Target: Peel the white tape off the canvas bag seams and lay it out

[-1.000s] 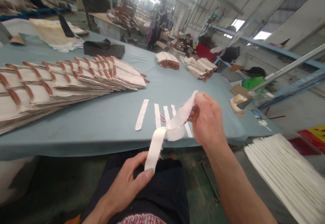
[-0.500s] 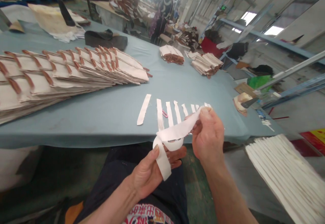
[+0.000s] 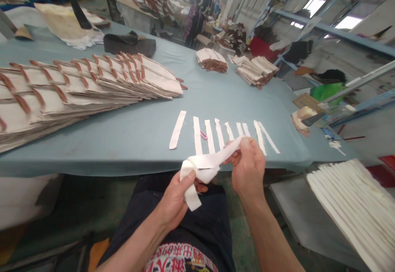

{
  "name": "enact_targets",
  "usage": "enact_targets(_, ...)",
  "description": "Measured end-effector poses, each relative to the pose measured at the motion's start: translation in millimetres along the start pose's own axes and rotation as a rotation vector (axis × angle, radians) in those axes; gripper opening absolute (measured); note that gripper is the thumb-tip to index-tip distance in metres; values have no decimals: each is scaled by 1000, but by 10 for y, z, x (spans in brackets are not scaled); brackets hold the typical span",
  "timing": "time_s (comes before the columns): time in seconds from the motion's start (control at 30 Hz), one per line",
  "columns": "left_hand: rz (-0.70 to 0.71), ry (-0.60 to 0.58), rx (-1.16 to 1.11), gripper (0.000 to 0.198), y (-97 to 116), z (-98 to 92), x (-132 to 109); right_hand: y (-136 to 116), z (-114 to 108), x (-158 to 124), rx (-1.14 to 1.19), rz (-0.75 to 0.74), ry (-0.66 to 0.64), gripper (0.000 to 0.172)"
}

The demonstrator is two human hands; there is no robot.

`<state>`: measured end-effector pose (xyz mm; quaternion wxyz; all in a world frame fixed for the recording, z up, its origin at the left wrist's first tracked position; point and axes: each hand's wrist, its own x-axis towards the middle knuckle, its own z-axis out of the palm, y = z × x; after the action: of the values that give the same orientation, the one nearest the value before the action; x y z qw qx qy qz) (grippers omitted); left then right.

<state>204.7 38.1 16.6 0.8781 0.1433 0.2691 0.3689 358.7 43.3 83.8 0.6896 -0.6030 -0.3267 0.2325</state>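
Note:
Between my hands, over the table's front edge, a white fabric strip (image 3: 212,160) is stretched and looped. My left hand (image 3: 174,200) pinches its looped lower part between thumb and fingers, and a short tail hangs below the thumb. The far end of the strip is gripped by my right hand (image 3: 249,167), thumb against fingers. Just beyond the hands, several cut white strips (image 3: 177,130) lie in a row on the blue-green tabletop (image 3: 148,134). Among them is a small pink tool (image 3: 203,135), too small to name surely.
A long fanned stack of cream pieces with brown edges (image 3: 92,80) covers the left of the table. Two smaller bundles (image 3: 212,60) sit at the back. White folded material (image 3: 354,206) stands at the right. Dark cloth (image 3: 129,45) lies behind the stack. A person (image 3: 200,12) is in the background.
Both hands have shifted slightly left with the strip. My left fingers have curled in closer around it. The view has turned a little, uncovering more strips at the right of the row.

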Motion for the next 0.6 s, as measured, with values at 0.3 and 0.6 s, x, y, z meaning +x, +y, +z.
enact_targets(0.3,60,-274,772,45,283,-349,-481,120,44,647,-21,62,34,38)
enact_targets(0.6,136,-143,1049,34,-37,-571,-736,126,192,1297,-251,-181,61,45)
